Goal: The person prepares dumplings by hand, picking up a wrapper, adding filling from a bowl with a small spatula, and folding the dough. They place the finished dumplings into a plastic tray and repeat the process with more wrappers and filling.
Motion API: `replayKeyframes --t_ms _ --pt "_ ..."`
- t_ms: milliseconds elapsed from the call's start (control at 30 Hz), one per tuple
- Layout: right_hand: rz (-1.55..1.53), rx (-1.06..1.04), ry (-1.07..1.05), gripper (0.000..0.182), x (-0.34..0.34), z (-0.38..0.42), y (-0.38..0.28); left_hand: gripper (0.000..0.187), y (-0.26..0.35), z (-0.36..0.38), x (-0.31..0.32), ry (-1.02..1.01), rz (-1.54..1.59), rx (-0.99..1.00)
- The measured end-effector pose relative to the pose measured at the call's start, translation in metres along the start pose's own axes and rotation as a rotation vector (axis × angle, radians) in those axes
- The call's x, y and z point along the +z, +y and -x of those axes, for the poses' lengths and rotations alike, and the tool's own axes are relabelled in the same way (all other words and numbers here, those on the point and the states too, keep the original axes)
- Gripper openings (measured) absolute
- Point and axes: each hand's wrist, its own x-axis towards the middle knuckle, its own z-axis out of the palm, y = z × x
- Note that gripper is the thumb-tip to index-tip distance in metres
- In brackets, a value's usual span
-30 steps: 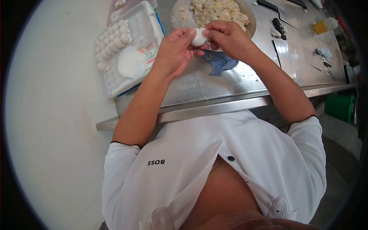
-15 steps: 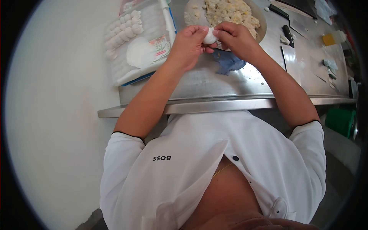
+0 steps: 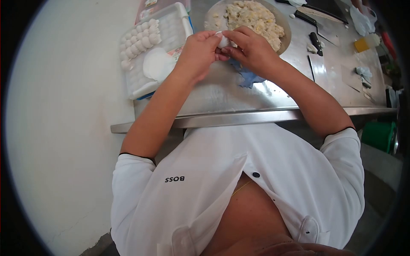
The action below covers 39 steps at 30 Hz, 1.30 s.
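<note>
Between the fingertips of both hands is a small white ball of dough [image 3: 224, 41]. My left hand [image 3: 200, 53] pinches it from the left side. My right hand [image 3: 252, 49] has its fingers and thumb on it from the right. Both hands are over the metal table, just in front of a round bowl [image 3: 287, 32] that holds a chunky pale filling [image 3: 256, 19]. A blue cloth [image 3: 249, 79] lies on the table below my right hand. To the left, a white plastic tray [image 3: 185, 32] holds rows of white dough balls [image 3: 139, 38] and a white round piece [image 3: 158, 64].
On the right of the metal table [image 3: 239, 100] lie a black-handled knife [image 3: 316, 44], a wide blade [image 3: 318, 68], a bottle of yellow liquid [image 3: 365, 43] and a plastic bag [image 3: 363, 20]. Part of another person's hand [image 3: 358, 4] shows at the top right. A wall [image 3: 64, 106] stands at the left.
Both hands have shifted slightly left with the dough ball, which the right fingers now cover more. Another person's hand has appeared by the plastic bag.
</note>
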Motion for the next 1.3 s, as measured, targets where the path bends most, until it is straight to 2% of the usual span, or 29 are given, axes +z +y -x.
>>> replayKeyframes --t_ms 133,333,467,567,600,667,733,767,800,833,867,900,1000,1067,1300 --pt "0.040 0.032 -0.056 0.028 0.008 -0.021 -0.003 0.023 0.010 -0.009 -0.019 -0.008 0.010 -0.017" --pt "0.049 -0.088 -0.018 0.023 0.041 -0.092 0.008 0.027 0.045 -0.034 -0.073 0.087 -0.194 -0.022" --pt "-0.024 0.042 -0.233 0.031 0.082 -0.158 0.018 0.031 0.060 -0.071 -0.127 0.162 -0.381 -0.028" --pt "-0.002 0.025 -0.164 0.027 0.123 -0.204 0.028 0.032 0.071 -0.101 -0.166 0.242 -0.426 -0.071" --pt "-0.004 0.023 -0.174 0.027 0.133 -0.215 0.030 0.024 0.071 -0.114 -0.180 0.293 -0.418 -0.115" --pt "-0.152 0.219 -0.233 0.028 0.151 -0.238 0.036 0.022 0.075 -0.137 -0.206 0.348 -0.405 -0.160" --pt "-0.076 0.160 -0.240 0.027 0.176 -0.259 0.053 0.019 0.077 -0.163 -0.234 0.059 -2.189 0.132" --pt "0.178 0.014 -0.328 0.026 0.186 -0.267 0.060 0.021 0.066 -0.178 -0.253 0.290 -2.161 0.277" --pt "0.429 -0.135 -0.413 0.025 0.194 -0.269 0.060 0.021 0.062 -0.179 -0.258 0.286 -2.157 0.267" --pt "0.426 -0.133 -0.422 0.025 0.200 -0.269 0.061 0.020 0.059 -0.180 -0.261 0.425 -1.932 0.336" --pt "0.344 -0.009 -0.382 0.025 0.206 -0.270 0.062 0.020 0.057 -0.182 -0.263 0.552 -1.702 0.397" --pt "0.263 0.113 -0.338 0.024 0.210 -0.270 0.063 0.020 0.055 -0.179 -0.263 0.552 -1.701 0.393" --pt "0.222 0.146 -0.262 0.022 0.222 -0.270 0.061 0.018 0.051 -0.161 -0.251 0.433 -1.668 0.423" --pt "0.261 0.104 -0.292 0.022 0.223 -0.267 0.056 0.017 0.051 -0.151 -0.241 0.462 -1.701 0.283" --pt "0.244 0.045 -0.292 0.020 0.240 -0.266 0.063 0.018 0.044 -0.144 -0.245 0.512 -1.693 0.339"
